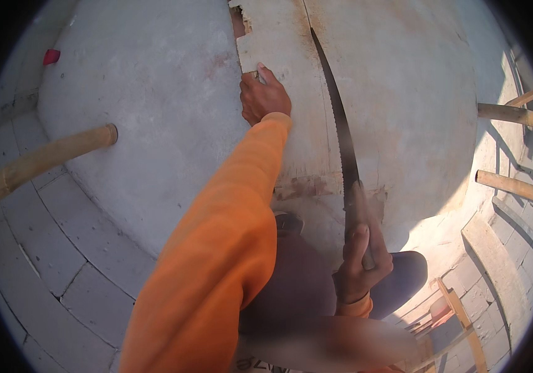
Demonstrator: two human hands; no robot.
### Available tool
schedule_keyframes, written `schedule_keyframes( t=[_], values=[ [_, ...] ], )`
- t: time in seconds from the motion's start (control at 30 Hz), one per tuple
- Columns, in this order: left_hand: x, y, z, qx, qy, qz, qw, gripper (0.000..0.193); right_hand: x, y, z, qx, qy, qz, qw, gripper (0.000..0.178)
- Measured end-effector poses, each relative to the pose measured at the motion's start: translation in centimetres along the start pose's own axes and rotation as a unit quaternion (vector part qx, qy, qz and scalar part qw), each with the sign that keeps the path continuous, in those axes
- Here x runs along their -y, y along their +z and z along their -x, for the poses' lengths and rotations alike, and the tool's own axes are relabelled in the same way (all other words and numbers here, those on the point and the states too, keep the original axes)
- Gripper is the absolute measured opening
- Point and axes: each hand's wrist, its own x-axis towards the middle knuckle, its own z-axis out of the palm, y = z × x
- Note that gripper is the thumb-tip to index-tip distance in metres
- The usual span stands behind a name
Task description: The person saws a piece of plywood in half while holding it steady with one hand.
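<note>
At the far left, a bamboo pole (55,158) is seen well apart from the work, and little trouble is expected from it. The left edge of the pale board (297,137) is broken by a jagged notch (239,22) toward the far end; more could be crumbled away there if weight were put on it. Nearer along that same edge, the grip of the left hand (265,98) is closed over the rim, with the thumb laid forward (the fingertips are hidden, so how firmly the board is held cannot be told). Should that edge give way, the board could be shifted and the cut thrown off. Farther right, the saw (333,93) is laid along a thin line in the board, its tip near the far edge and its teeth turned leftward; if the blade were jumped sideways, the left wrist could be caught. The saw's handle is enclosed by the grip of the right hand (363,264), close to a dark-clad knee (406,276), so a full backstroke might be cramped.
</note>
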Motion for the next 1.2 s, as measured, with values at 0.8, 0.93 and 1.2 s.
schedule_keyframes(
  t=[0.8,0.93,1.2],
  values=[
    [-0.3,0.1,-0.1,0.003,-0.004,-0.011,1.000,0.051,-0.6,0.8,-1.2,0.006,0.010,-0.024,1.000,0.031],
    [-1.3,1.0,1.2,0.023,-0.002,0.003,1.000,0.051,-2.2,5.1,-8.4,-0.015,0.046,-0.077,0.996,0.030],
    [0.1,0.5,0.1,-0.007,0.008,-0.015,1.000,0.049,0.1,-0.2,0.4,-0.011,0.038,-0.023,0.999,0.030]
  ],
)
